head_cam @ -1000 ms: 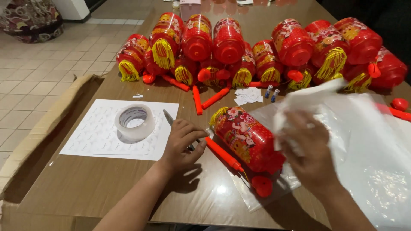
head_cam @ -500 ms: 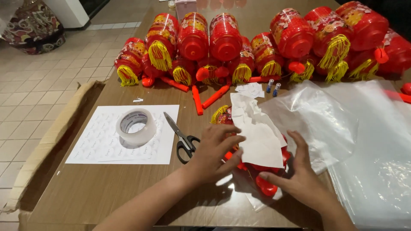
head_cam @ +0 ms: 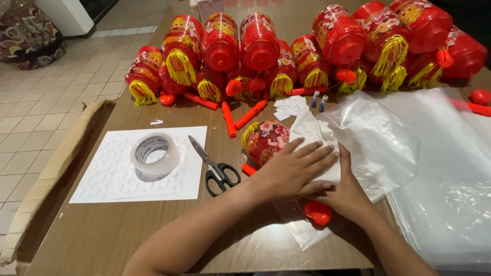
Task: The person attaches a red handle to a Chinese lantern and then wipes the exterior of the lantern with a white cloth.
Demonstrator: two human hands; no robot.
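In the head view, a red lantern [head_cam: 267, 142] is seen lying on its side on the brown desk [head_cam: 102, 230], half wrapped in a clear plastic bag [head_cam: 378, 138]. The left hand [head_cam: 291, 171] is laid flat on the lantern, fingers spread over a white paper [head_cam: 314, 135] folded across it. The right hand [head_cam: 345, 191] is pressed against the lantern's near side, under the left; its fingers are mostly hidden, so its grip cannot be told. A red cap [head_cam: 318, 213] is seen just below the hands.

To the left, black-handled scissors [head_cam: 217, 166] are laid beside a white sheet [head_cam: 117, 179], on which a tape roll [head_cam: 154, 155] rests. A row of red lanterns [head_cam: 286, 46] with yellow tassels is stacked along the far edge, with loose red sticks [head_cam: 230, 120] in front. More clear bags [head_cam: 450, 204] are spread on the right. A strip of cardboard [head_cam: 46, 179] is leaned along the desk's left edge.
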